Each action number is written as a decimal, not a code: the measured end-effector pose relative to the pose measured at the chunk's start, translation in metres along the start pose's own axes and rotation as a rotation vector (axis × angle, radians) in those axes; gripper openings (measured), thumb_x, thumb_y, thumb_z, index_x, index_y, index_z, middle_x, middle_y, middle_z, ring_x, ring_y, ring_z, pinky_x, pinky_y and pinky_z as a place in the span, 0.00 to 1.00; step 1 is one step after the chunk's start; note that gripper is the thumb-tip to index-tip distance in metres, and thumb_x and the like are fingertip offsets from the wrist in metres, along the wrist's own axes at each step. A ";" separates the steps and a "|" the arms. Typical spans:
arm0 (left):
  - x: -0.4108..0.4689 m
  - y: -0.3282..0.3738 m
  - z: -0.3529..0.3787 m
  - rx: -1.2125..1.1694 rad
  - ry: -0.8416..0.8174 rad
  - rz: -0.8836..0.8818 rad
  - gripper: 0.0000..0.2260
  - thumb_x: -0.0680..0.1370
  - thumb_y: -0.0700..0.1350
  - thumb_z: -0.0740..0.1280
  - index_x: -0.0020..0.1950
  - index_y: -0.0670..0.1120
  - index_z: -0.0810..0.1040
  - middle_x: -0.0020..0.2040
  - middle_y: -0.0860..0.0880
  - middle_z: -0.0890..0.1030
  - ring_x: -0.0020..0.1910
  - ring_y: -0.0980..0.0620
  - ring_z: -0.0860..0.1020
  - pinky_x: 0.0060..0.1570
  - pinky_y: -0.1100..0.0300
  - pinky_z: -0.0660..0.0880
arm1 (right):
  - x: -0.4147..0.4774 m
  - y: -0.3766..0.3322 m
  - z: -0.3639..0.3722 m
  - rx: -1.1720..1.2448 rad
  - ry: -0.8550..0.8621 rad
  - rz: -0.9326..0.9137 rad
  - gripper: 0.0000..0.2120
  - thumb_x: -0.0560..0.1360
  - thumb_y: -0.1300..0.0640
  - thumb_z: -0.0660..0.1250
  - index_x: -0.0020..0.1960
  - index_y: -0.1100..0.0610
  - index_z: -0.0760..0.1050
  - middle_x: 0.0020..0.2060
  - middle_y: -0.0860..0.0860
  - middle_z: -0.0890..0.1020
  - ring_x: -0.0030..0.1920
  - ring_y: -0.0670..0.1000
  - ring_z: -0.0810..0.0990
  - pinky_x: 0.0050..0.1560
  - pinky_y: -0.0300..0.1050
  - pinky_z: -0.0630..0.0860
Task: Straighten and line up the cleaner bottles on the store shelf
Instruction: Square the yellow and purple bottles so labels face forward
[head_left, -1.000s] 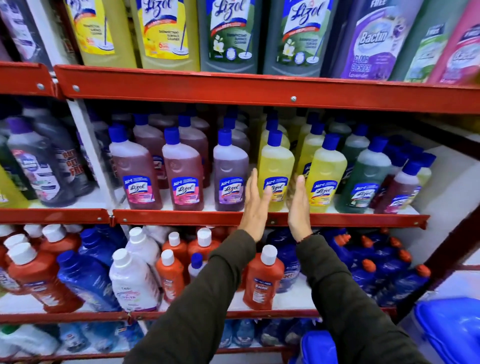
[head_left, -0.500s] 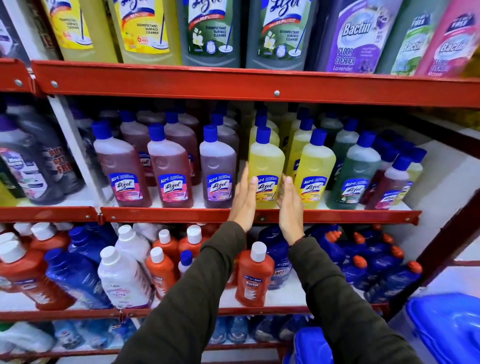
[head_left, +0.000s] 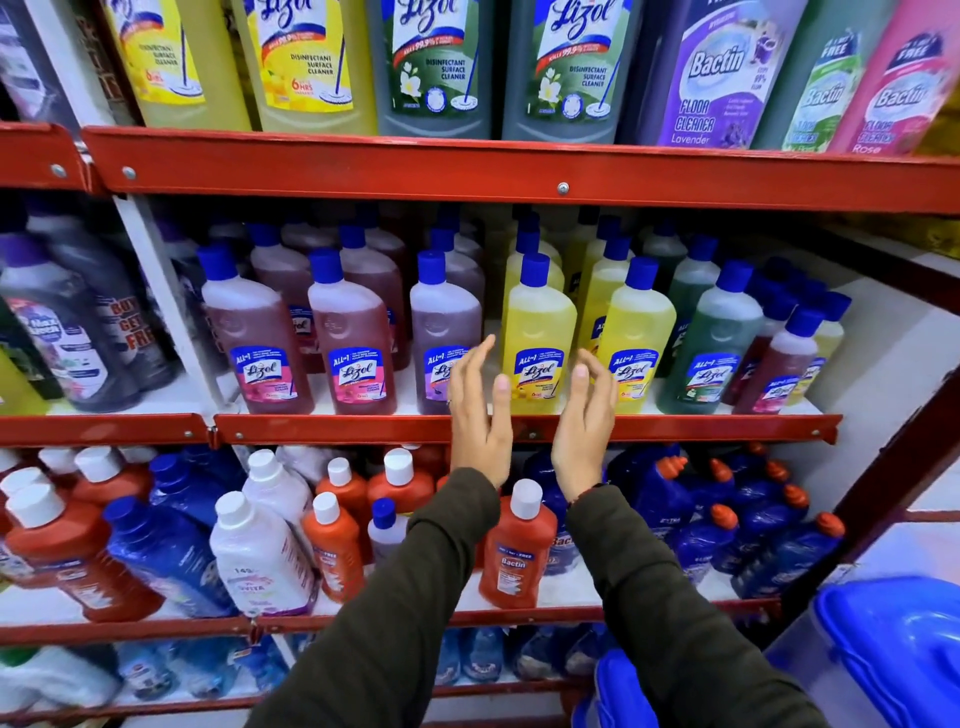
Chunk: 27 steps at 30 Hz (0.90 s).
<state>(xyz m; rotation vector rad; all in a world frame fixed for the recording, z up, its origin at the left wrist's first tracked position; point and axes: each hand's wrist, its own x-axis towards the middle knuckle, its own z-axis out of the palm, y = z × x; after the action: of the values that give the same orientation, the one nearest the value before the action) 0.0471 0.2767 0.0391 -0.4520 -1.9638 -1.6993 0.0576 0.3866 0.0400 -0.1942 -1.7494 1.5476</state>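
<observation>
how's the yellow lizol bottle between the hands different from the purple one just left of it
The yellow bottle holds bright yellow liquid; the purple bottle holds dull purple liquid. The yellow bottle's label shows in full between the left hand and the right hand; the purple bottle's label is partly hidden by the left hand. The yellow label's lower part is yellow, the purple one's violet. Both stand upright in the front row, with blue caps and Lizol labels.

Front yellow plastic Lizol bottle (head_left: 537, 332): blue cap, blue-and-white label
2 pink-red Lizol bottles (head_left: 353, 332): blue caps, pink label bases
Purple Lizol bottle (head_left: 441, 322): blue cap
Green Lizol bottle (head_left: 719, 338): blue cap
Metal shelf rail (head_left: 363, 428): red
Sleeves (head_left: 415, 597): dark olive
</observation>
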 end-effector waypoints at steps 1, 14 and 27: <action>-0.002 -0.003 -0.004 0.032 0.085 0.050 0.23 0.84 0.56 0.55 0.77 0.51 0.68 0.76 0.47 0.68 0.76 0.54 0.65 0.75 0.53 0.64 | -0.005 -0.002 0.003 0.013 0.005 -0.031 0.16 0.87 0.54 0.57 0.70 0.60 0.74 0.64 0.53 0.77 0.60 0.30 0.74 0.59 0.27 0.71; 0.033 -0.013 -0.050 -0.197 0.001 -0.258 0.24 0.86 0.60 0.50 0.82 0.61 0.51 0.83 0.52 0.54 0.80 0.56 0.57 0.78 0.58 0.56 | -0.020 -0.035 0.080 0.033 -0.482 0.182 0.35 0.82 0.33 0.50 0.84 0.46 0.51 0.85 0.48 0.57 0.83 0.47 0.58 0.84 0.56 0.59; 0.040 -0.021 -0.062 -0.109 -0.096 -0.228 0.29 0.83 0.65 0.50 0.83 0.60 0.50 0.83 0.50 0.58 0.73 0.67 0.63 0.74 0.68 0.61 | -0.029 -0.024 0.079 0.038 -0.429 0.139 0.28 0.85 0.41 0.53 0.84 0.46 0.56 0.81 0.46 0.65 0.79 0.46 0.67 0.80 0.54 0.66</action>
<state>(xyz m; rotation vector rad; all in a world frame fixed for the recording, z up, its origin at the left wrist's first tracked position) 0.0118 0.2098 0.0504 -0.3658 -2.0639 -1.9668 0.0371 0.3026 0.0517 0.0420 -2.0669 1.8217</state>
